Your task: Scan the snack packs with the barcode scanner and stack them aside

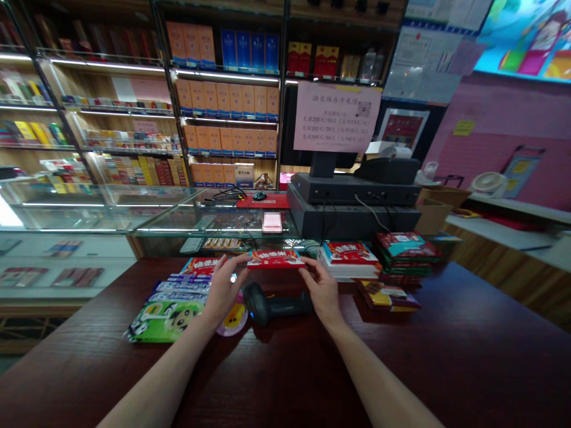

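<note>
Going left to right: at the left of the table [468,333] there's a green panda packet [149,321], with purple packets [182,286] lying just behind it and a red packet [196,266] behind those. They're bunched up near the left hand [232,276], so if that wrist swung outward I reckon it could shove the lot askew.

That hand has the left end of a slim red pack [274,259] pinched between thumb and fingers. Right by the wrist is a round pink-rimmed thing [234,318] with a yellow middle, partly hidden, and honestly I can't tell what it is.

Next is a black scanner [276,306] lying on its side, on the near side of the red pack. The pack sits level between the two hands and looks held up off the table, though the angle makes that hard to swear to. Only the ends are gripped, so one side letting go early could tip it onto the scanner.

The right hand [311,272] pinches the other end the same way. Its heel is super close to the scanner's handle; can't tell if they touch, but a careless drop of the wrist might knock it round.

Further right: a stack of red-topped boxes [350,252], a taller pile of dark packets [405,249] sitting kinda unevenly (a bump might slide the top ones off), and yellow-and-purple packs [390,296] in front.
</note>
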Demonstrator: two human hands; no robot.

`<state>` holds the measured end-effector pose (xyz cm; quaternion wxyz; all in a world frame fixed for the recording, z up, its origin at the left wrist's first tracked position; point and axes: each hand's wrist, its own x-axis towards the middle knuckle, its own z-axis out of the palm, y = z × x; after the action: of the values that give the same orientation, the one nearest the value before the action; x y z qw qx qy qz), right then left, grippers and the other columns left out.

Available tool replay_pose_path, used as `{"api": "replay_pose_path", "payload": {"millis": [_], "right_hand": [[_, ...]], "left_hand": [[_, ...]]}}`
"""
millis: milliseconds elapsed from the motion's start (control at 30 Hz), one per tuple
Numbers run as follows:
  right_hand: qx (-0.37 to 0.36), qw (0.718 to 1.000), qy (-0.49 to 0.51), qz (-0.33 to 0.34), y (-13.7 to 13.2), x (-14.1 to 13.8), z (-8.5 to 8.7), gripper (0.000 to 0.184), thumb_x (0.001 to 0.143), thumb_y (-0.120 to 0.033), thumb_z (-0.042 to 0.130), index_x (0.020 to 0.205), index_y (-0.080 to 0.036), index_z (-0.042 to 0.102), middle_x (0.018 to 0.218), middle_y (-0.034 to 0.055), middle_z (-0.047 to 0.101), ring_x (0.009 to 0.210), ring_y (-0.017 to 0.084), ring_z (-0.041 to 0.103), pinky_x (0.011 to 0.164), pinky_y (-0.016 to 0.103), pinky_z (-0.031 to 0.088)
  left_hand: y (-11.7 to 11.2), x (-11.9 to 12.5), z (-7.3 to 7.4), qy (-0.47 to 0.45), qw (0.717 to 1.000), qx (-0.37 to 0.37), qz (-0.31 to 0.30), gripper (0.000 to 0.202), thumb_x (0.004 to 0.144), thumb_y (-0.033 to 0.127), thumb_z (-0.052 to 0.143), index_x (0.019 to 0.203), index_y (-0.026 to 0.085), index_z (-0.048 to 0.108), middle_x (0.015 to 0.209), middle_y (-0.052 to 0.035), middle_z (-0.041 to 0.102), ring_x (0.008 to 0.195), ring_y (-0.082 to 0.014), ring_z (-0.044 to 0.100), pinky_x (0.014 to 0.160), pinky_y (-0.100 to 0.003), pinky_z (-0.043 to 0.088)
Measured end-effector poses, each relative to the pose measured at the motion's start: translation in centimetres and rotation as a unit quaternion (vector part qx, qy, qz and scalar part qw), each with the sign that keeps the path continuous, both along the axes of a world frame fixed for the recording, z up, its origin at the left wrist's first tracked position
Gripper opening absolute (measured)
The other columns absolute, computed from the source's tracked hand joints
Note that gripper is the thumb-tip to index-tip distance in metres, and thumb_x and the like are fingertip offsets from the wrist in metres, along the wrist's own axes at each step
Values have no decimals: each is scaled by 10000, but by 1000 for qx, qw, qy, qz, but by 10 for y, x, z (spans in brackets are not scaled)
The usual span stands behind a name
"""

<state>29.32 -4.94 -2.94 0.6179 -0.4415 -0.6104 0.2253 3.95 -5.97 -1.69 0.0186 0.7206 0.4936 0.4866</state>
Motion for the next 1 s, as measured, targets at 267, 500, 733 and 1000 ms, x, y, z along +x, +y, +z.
{"api": "replay_pose_path", "payload": {"millis": [267, 500, 733, 1000], "right_hand": [[24, 1000, -11, -14, -3, -2, 2, 375, 898, -322, 610, 1257, -223, 658, 1135, 87, 729, 981, 224, 689, 862, 362, 549], [68, 996, -61, -10, -4, -1, 3, 369, 942, -292, 554, 1300, -240, 626, 1237, 93, 698, 1151, 235, 640, 1012, 431, 493], [82, 991, -94, 37, -6, -1, 4, 463, 910, -235, 585, 1371, -265, 576, 1337, 68, 652, 1202, 224, 620, 1012, 396, 514], [122, 983, -127, 53, -8, -3, 5, 517, 909, -168, 535, 1413, -285, 540, 1370, 61, 626, 1242, 220, 598, 971, 381, 557]], "left_hand": [[-4, 4, 8, -42, 999, -1, 28, 250, 934, 410, 522, 1028, 234, 673, 994, -25, 757, 918, -204, 692, 1091, -453, 398], [-8, 10, 12, -104, 992, -49, 48, 344, 898, 515, 530, 992, 216, 674, 810, -13, 737, 760, -183, 685, 762, -300, 520], [-6, 8, 13, -152, 984, -73, 64, 389, 857, 547, 542, 974, 205, 687, 747, 3, 735, 699, -171, 683, 697, -272, 520], [-1, 5, 9, -190, 973, -107, 67, 452, 845, 572, 564, 1034, 190, 716, 825, -25, 758, 748, -192, 688, 724, -301, 513]]}}
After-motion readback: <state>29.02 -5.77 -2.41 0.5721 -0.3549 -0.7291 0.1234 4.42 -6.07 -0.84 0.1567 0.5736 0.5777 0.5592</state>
